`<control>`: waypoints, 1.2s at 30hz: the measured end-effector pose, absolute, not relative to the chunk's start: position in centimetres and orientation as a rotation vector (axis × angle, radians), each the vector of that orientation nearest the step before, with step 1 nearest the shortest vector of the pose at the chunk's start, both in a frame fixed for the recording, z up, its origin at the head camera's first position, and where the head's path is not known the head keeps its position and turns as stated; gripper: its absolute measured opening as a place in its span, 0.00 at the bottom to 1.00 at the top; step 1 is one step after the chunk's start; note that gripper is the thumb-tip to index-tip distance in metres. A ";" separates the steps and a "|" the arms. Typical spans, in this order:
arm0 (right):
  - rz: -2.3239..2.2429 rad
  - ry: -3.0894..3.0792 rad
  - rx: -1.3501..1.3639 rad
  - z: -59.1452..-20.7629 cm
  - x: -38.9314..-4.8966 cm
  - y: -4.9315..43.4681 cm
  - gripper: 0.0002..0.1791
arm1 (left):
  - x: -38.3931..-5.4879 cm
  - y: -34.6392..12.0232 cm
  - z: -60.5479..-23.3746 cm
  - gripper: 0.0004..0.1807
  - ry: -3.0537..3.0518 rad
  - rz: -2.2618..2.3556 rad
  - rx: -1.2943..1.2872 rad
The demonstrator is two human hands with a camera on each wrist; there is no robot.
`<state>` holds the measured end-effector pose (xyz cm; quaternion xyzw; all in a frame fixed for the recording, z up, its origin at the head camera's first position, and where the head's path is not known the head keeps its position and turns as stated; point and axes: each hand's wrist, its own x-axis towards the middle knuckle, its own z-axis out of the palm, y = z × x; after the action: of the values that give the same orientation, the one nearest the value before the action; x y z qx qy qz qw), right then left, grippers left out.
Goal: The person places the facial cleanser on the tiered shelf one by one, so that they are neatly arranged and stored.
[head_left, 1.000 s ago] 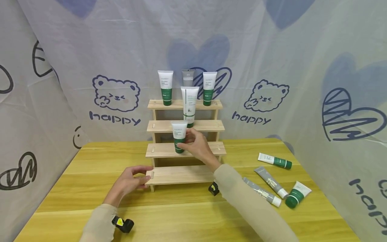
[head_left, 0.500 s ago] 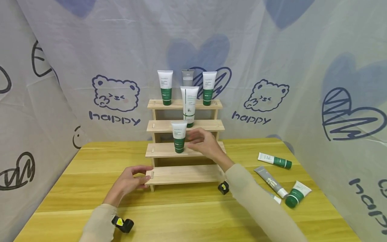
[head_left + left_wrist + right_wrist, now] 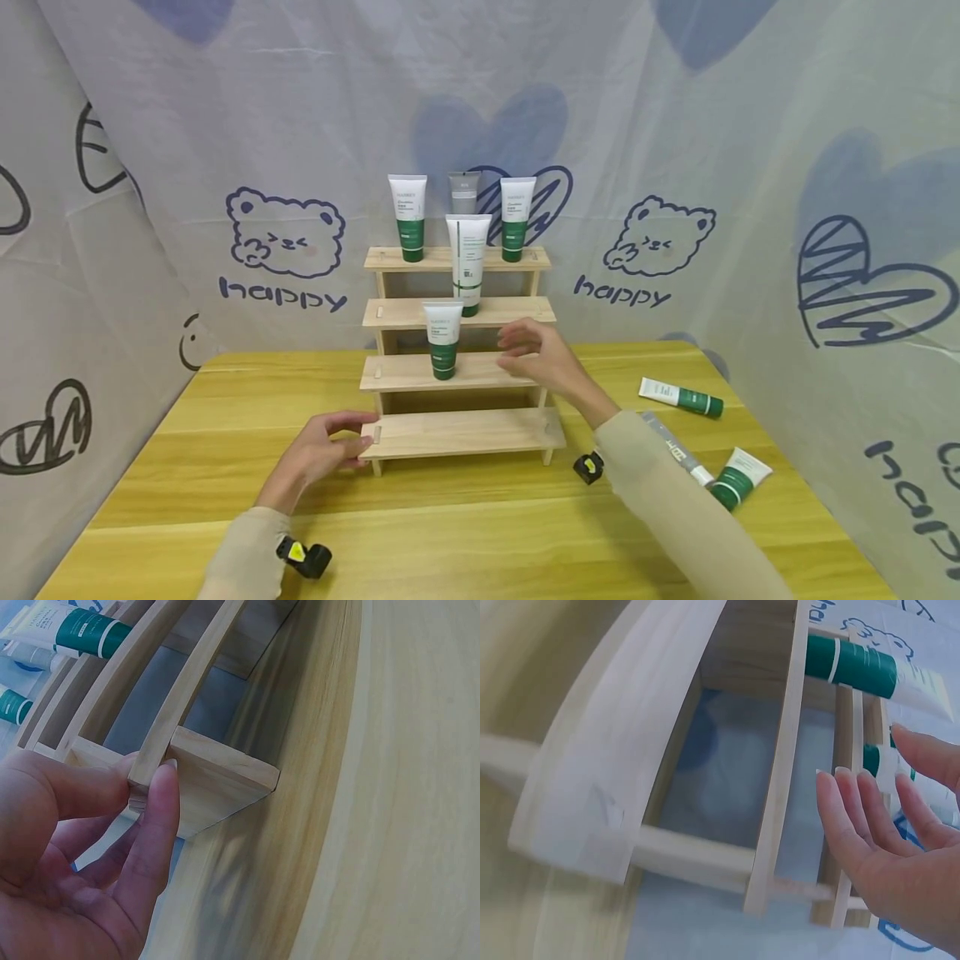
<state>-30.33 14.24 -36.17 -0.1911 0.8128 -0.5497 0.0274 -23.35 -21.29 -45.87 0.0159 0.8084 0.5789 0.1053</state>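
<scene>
"Where is the short green-and-white tube (image 3: 443, 340) found?"
"It is stood upright on the second shelf (image 3: 401, 374) from the bottom, left of the right hand (image 3: 547, 360), the nearer one, whose relaxed fingers are held clear."
"And the left hand (image 3: 322, 452)?"
"The left end of the bottom shelf (image 3: 465, 432) is pinched by it."
"Is the way blocked?"
"Nothing is seen between; a taller white tube (image 3: 468, 265) is set behind, one shelf up, and loose tubes (image 3: 681, 397) are strewn rightward on the table (image 3: 450, 533)."

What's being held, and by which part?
The left hand pinches the tiered wooden stand by its lowest shelf, left end; the right hand holds nothing.
</scene>
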 end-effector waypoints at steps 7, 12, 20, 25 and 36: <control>-1.639 2.561 -0.565 -36.0 -29.9 16.5 0.24 | -23.3 -21.3 -45.9 0.23 2.374 1.710 0.048; -1.555 2.624 -0.554 -35.9 -29.5 18.4 0.24 | -23.3 -21.3 -45.9 0.23 2.379 1.707 0.043; -1.384 2.719 -0.496 -35.8 -28.8 21.0 0.23 | -23.4 -21.3 -45.9 0.23 2.394 1.697 0.020; -1.341 2.716 -0.497 -36.1 -28.6 22.1 0.22 | -23.4 -21.3 -45.8 0.23 2.392 1.694 0.014; -1.244 2.685 -0.431 -36.4 -28.1 24.8 0.18 | -23.4 -21.3 -45.8 0.24 2.390 1.685 0.014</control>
<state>-28.10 24.80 -36.40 -0.1439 0.8953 -0.4147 0.0754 -23.44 -21.29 -45.83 0.0046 0.8126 0.5726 0.1084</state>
